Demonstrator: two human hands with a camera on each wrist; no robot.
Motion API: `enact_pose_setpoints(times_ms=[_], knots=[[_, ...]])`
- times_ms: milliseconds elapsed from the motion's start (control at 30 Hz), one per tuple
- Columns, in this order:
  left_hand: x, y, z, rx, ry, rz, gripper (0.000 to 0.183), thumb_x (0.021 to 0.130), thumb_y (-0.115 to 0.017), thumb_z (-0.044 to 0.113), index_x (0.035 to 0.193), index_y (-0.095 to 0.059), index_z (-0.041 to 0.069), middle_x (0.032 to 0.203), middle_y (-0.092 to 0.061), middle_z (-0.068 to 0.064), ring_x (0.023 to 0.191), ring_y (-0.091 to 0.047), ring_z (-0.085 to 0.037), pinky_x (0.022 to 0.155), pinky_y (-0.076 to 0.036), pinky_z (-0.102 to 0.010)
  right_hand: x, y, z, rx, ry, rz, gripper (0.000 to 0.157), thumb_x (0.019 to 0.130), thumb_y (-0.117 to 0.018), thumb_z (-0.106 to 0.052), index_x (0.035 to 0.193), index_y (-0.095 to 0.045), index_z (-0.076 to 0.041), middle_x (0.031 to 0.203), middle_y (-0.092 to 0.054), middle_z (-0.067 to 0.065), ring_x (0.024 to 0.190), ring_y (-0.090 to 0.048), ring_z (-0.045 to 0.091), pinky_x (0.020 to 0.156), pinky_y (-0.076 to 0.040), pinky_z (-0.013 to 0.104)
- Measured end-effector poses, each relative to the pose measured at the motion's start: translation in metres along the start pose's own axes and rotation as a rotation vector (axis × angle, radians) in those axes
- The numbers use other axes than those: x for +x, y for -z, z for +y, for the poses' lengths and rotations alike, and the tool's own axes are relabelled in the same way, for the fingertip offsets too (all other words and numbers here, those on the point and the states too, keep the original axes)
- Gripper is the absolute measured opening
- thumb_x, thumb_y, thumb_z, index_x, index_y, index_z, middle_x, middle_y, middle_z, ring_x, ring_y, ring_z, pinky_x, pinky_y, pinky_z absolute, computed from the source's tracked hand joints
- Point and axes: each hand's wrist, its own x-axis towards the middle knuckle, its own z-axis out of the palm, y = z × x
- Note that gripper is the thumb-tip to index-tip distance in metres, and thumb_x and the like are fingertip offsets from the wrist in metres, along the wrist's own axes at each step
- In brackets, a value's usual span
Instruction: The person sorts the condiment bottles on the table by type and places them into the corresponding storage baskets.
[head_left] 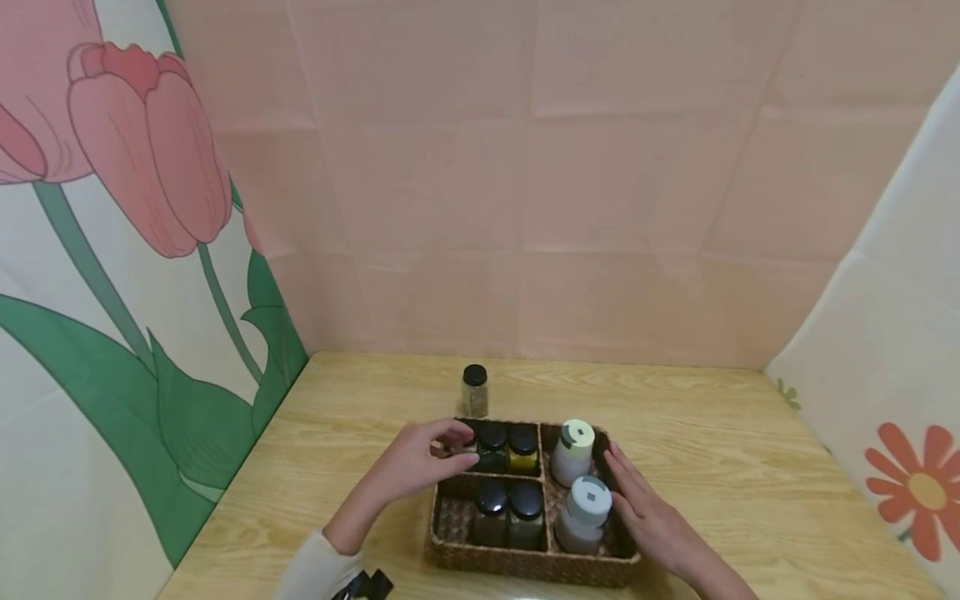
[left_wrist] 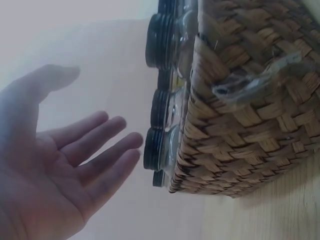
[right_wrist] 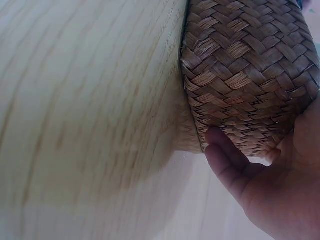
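A woven basket [head_left: 525,568] with dividers stands on the table. My left hand [head_left: 420,457] hovers at its back-left compartment, fingers spread and apart from the black-lidded jars [left_wrist: 159,107] in the left wrist view. Several small jars stand in that compartment, one with yellow contents [head_left: 522,454], the leftmost partly hidden by my fingers. Two more dark-lidded jars [head_left: 492,500] fill part of the front-left compartment. On the right side are two pale-capped bottles [head_left: 588,500]. My right hand [head_left: 660,529] rests against the basket's right wall, its fingers extended along the weave [right_wrist: 245,75].
Behind the basket a single black-lidded jar [head_left: 475,392] stands upright on the wooden table [head_left: 675,408]. A pink cloth [head_left: 525,208] hangs at the back, with flower-printed cloths [head_left: 150,158] on both sides.
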Motion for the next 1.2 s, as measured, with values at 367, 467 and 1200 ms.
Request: enact_pose_setpoints(times_ms=[367, 467, 1200], knots=[[0.011, 0.009, -0.010, -0.028, -0.005, 0.188, 0.035, 0.096, -0.069, 0.039, 0.120, -0.071, 0.013, 0.112, -0.073, 0.000, 0.103, -0.068, -0.018, 0.084, -0.060, -0.034, -0.001, 0.000, 0.000, -0.011, 0.010, 0.012, 0.059, 0.110, -0.041, -0.033, 0.162, -0.025, -0.010, 0.169, -0.015, 0.013, 0.150, -0.022, 0.037, 0.115, -0.029, 0.057], [0.015, 0.012, -0.013, -0.035, 0.004, 0.176, 0.037, 0.097, -0.069, 0.039, 0.123, -0.070, 0.013, 0.116, -0.073, -0.005, 0.106, -0.068, -0.021, 0.087, -0.059, -0.038, -0.001, 0.000, -0.001, -0.009, 0.011, 0.013, 0.059, 0.110, -0.041, -0.033, 0.162, -0.025, -0.010, 0.169, -0.015, 0.013, 0.150, -0.022, 0.037, 0.115, -0.028, 0.057], [0.051, 0.020, -0.041, -0.028, 0.132, 0.274, 0.042, 0.094, -0.073, 0.038, 0.130, -0.068, 0.017, 0.129, -0.068, -0.004, 0.113, -0.066, -0.023, 0.090, -0.057, -0.046, -0.001, 0.001, 0.001, -0.019, 0.009, 0.017, 0.059, 0.110, -0.041, -0.032, 0.162, -0.024, -0.010, 0.169, -0.015, 0.012, 0.150, -0.022, 0.036, 0.115, -0.029, 0.057]])
